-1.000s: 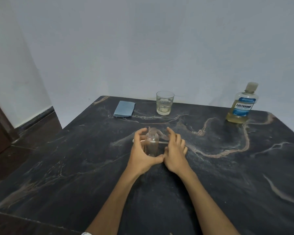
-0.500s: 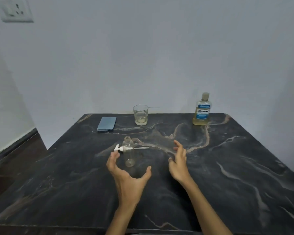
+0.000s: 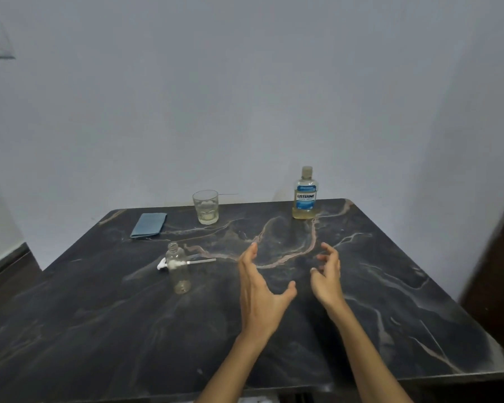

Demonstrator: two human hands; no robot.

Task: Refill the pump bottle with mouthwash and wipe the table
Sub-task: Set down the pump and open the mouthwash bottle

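A small clear pump bottle (image 3: 179, 270) stands upright and uncapped on the dark marble table (image 3: 128, 330), left of centre. Its white pump head with the long tube (image 3: 186, 262) lies flat on the table just behind it. A mouthwash bottle (image 3: 305, 194) with a blue label and yellowish liquid stands capped at the far edge. A folded blue cloth (image 3: 149, 225) lies at the far left. My left hand (image 3: 259, 292) and my right hand (image 3: 328, 276) hover over the middle of the table, fingers spread and holding nothing, right of the pump bottle.
A drinking glass (image 3: 205, 207) with a little pale liquid stands at the far edge between the cloth and the mouthwash. The table meets a plain wall at the back. A dark door or cabinet edge (image 3: 498, 271) borders the right side.
Both hands have let go of the pump bottle and moved right, away from it. The view has pulled back and risen, so the bottle now sits to the left of my hands.
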